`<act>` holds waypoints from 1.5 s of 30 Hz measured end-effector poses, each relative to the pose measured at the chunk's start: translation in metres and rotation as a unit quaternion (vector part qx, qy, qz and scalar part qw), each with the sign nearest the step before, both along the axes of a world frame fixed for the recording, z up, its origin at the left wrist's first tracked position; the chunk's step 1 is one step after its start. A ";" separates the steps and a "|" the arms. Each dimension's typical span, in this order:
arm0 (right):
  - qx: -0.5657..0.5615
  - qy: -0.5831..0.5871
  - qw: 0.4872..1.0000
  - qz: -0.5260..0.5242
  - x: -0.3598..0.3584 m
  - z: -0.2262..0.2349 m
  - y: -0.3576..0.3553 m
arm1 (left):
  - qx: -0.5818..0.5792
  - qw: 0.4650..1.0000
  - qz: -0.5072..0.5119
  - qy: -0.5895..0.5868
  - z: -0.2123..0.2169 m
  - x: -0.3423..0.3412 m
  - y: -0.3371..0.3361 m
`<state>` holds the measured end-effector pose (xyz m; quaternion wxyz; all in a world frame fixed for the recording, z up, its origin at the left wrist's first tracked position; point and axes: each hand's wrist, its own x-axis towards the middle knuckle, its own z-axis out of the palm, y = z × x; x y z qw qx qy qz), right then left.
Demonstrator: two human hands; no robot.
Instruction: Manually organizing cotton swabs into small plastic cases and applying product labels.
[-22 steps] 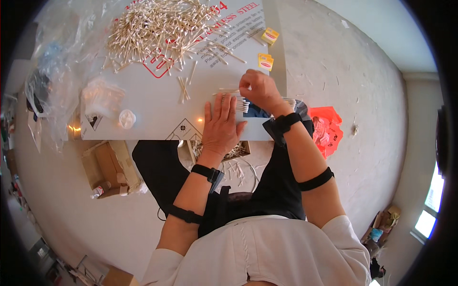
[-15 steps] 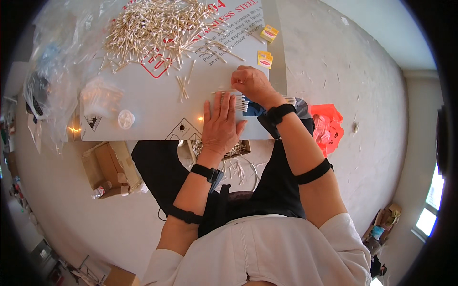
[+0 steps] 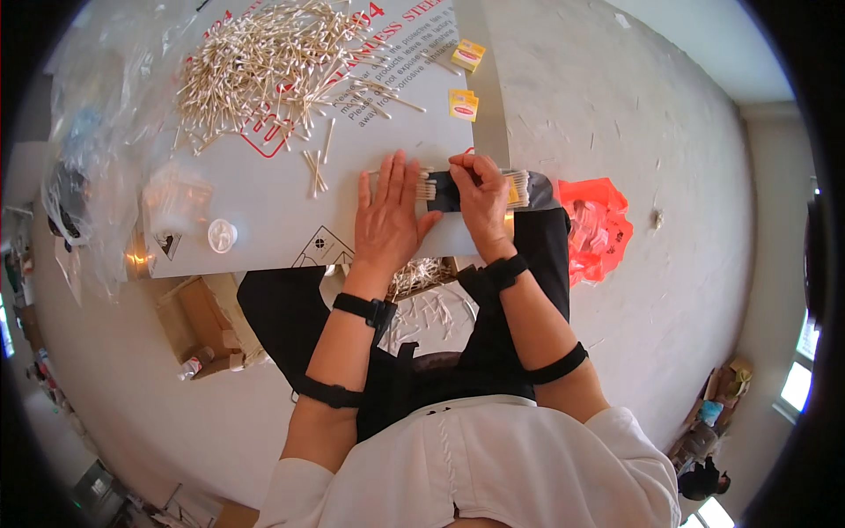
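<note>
My left hand (image 3: 387,211) lies flat with fingers stretched out over a row of cotton swabs (image 3: 427,188), whose white tips show past its fingers. To its right, my right hand (image 3: 484,202) is closed in a pinch above a dark strip (image 3: 447,192) on the table; whatever sits between the fingertips is hidden. Just right of that hand, a second bundle of cotton swabs (image 3: 519,187) with a bit of yellow on it rests at the strip's end. A large loose heap of cotton swabs (image 3: 264,70) covers the far left of the table.
Small yellow packets (image 3: 463,105) lie near the right edge of the metal-sheet table (image 3: 273,207). At left are clear plastic containers (image 3: 176,201), a round white lid (image 3: 223,235) and plastic sheeting (image 3: 92,132). A red bag (image 3: 598,224) hangs at right; a cardboard box (image 3: 198,321) stands below.
My right hand has come down and nearer, from beyond the swab row to the dark strip. The left hand stays flat on the swabs. The whole view has shifted slightly.
</note>
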<state>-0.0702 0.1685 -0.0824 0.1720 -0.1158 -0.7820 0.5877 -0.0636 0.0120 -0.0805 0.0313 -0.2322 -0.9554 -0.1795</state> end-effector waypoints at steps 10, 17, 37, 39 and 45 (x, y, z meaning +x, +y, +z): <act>-0.173 0.034 0.984 0.031 0.030 -0.004 -0.028 | -0.051 0.998 0.046 -0.016 0.002 0.015 0.015; -0.209 0.055 0.976 0.010 0.022 -0.012 -0.038 | 0.164 0.983 0.061 0.061 -0.019 -0.001 -0.006; -0.226 0.068 0.971 0.035 0.028 -0.011 -0.023 | 0.579 0.798 0.113 -0.126 -0.006 0.006 0.031; -0.198 0.063 0.977 0.043 0.032 -0.011 -0.019 | 0.586 0.792 0.108 -0.131 -0.004 0.011 0.033; -0.212 0.074 0.975 0.003 0.037 -0.004 -0.016 | 0.616 0.765 0.143 -0.121 -0.005 0.015 0.018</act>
